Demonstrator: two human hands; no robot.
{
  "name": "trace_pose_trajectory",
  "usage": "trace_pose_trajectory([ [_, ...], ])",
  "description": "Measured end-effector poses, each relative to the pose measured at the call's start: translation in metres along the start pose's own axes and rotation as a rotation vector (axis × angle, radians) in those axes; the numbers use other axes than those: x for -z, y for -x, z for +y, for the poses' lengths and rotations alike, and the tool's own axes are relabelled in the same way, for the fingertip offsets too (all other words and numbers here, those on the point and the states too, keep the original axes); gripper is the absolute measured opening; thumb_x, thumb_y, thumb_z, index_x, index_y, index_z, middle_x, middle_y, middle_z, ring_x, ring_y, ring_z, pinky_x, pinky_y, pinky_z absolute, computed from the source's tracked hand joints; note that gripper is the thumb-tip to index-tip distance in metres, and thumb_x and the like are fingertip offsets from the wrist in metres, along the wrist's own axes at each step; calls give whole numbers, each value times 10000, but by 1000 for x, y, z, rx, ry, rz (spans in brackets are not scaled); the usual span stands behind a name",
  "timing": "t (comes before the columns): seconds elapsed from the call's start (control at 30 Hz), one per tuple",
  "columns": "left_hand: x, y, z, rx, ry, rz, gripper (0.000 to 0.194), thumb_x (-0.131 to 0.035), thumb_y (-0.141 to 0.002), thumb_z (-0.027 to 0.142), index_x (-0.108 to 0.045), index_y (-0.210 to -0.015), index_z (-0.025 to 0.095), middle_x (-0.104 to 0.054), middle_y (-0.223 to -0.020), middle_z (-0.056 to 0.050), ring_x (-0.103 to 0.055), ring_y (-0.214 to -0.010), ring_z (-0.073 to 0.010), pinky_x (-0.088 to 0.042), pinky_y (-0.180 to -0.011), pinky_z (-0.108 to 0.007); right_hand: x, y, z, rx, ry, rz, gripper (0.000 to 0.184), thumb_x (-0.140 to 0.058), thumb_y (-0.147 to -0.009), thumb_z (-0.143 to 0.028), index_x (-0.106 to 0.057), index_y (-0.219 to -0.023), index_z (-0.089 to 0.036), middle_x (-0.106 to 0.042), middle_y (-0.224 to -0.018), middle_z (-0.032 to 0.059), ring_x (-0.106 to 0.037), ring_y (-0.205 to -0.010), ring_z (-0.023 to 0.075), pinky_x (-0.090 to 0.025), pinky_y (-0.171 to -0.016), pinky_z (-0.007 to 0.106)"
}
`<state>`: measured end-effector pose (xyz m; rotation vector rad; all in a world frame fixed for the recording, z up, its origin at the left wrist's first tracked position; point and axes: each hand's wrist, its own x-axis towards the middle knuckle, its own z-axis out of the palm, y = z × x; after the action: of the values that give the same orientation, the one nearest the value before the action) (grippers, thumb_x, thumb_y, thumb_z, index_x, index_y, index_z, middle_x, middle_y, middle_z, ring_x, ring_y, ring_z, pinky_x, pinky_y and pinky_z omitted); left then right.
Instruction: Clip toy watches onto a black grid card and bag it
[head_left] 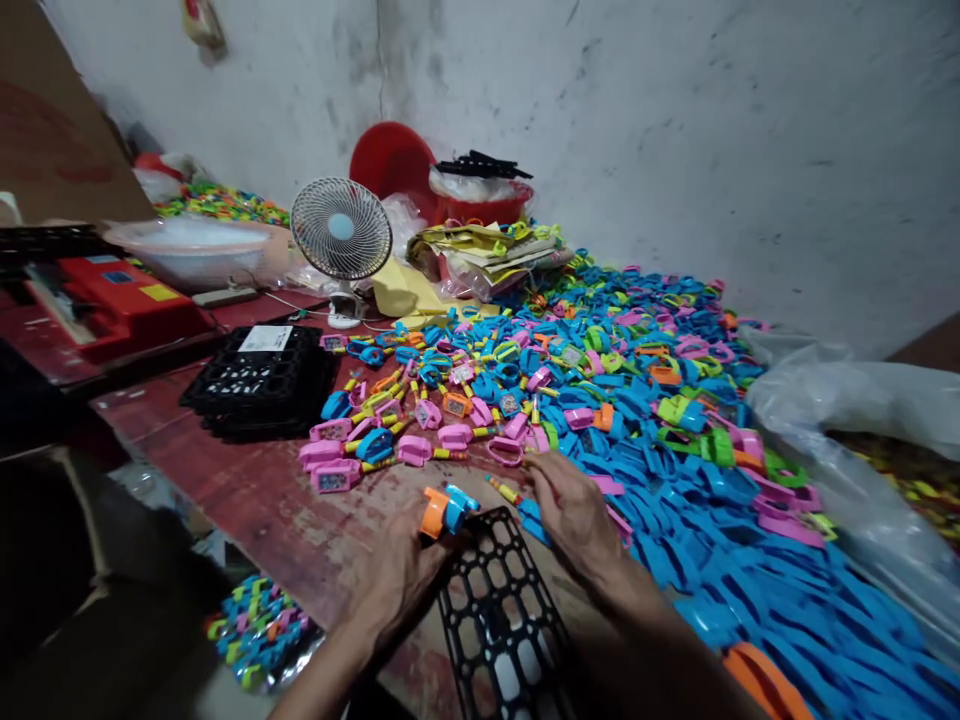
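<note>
My left hand [405,565] is closed around an orange toy watch [433,512] and a blue toy watch [457,508], at the upper left corner of a black plastic grid tray [501,590]. The tray lies tilted between my forearms, its cells open, with white patches showing through near the bottom. My right hand [577,515] is just past the tray's upper right corner, fingers curled downward. Beside its fingers are a small yellow tube [506,490] and a blue piece [534,522]; whatever the fingertips grip is hidden. Pink toy watches [414,450] with yellow tubes lie just beyond.
A large heap of blue, pink, green and orange toy watches [645,400] covers the right side. Stacked black trays [262,385], a white fan [341,230] and a red machine [124,305] stand left. A plastic bag [862,400] sits far right; a filled bag [259,630] is below the table edge.
</note>
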<state>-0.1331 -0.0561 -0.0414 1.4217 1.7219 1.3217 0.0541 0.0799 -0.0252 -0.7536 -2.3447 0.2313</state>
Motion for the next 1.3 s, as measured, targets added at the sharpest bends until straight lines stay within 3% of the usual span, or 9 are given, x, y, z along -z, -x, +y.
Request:
trace_pose_trajectory([
  [0.13,11,11,-8,1,-94,1,241,-565,-882,361,-649,-735,190,-625,-683,-7,-564,-646,-164,-454,-604,-259,10,-14,37,4,375,-175,267,-518,-897,-89,-709,-1054,-191,-681,-973,94,-569,-928,273,-408,-795,386],
  [0.27,22,23,-21,6,-164,40,290,-552,-886,394,-619,-697,185,-627,-704,-20,-574,-668,-168,-446,-614,-258,12,-38,24,-23,568,-210,166,-563,-895,-150,-722,-921,-188,-648,-1010,119,-526,-947,282,-331,-784,382],
  [0.4,23,24,-19,-12,-142,47,263,-541,-871,302,-583,-639,185,-589,-645,-1,-545,-615,-141,-439,-596,-236,-3,-82,2,66,466,-221,195,-504,-954,-185,-696,-919,-175,-654,-960,98,-544,-926,241,-312,-801,357],
  [0.57,19,22,-13,-124,-170,135,215,-494,-814,172,-530,-602,190,-554,-606,7,-508,-559,-122,-414,-550,-220,-32,-110,3,119,311,-339,217,-482,-940,-121,-694,-908,-158,-674,-903,78,-582,-874,210,-374,-792,310],
  [0.7,13,25,-27,-135,-172,145,214,-460,-863,185,-535,-662,195,-582,-637,-4,-547,-618,-137,-434,-609,-233,-42,-142,-2,239,171,-271,251,-456,-934,-99,-696,-985,-154,-682,-981,93,-603,-924,206,-424,-852,307],
  [0.8,9,25,-35,-112,-145,139,193,-482,-853,198,-516,-662,197,-593,-662,-5,-545,-629,-136,-438,-632,-231,-53,-190,-20,279,122,-252,255,-457,-950,-136,-704,-1010,-147,-692,-1005,111,-612,-981,228,-432,-907,344],
  [0.93,7,21,-37,-54,-134,113,189,-532,-795,188,-466,-618,194,-544,-608,11,-520,-613,-127,-450,-649,-222,-97,-234,-60,350,52,-311,258,-495,-976,-240,-692,-1134,-189,-690,-1131,89,-610,-1051,214,-432,-945,339],
  [1.1,7,19,-42,-57,-154,118,162,-551,-800,269,-567,-653,202,-599,-663,-17,-578,-665,-166,-511,-689,-282,-137,-202,-82,418,29,-407,314,-652,-895,-448,-707,-1135,-252,-657,-1216,79,-587,-1114,234,-409,-990,387],
  [1.3,12,20,-44,-105,-156,104,143,-667,-745,439,-722,-815,326,-712,-878,-67,-675,-889,-322,-582,-790,-463,-84,-155,-13,533,97,-433,135,-651,-868,-295,-726,-939,-208,-674,-1103,83,-582,-1081,225,-348,-1035,430],
])
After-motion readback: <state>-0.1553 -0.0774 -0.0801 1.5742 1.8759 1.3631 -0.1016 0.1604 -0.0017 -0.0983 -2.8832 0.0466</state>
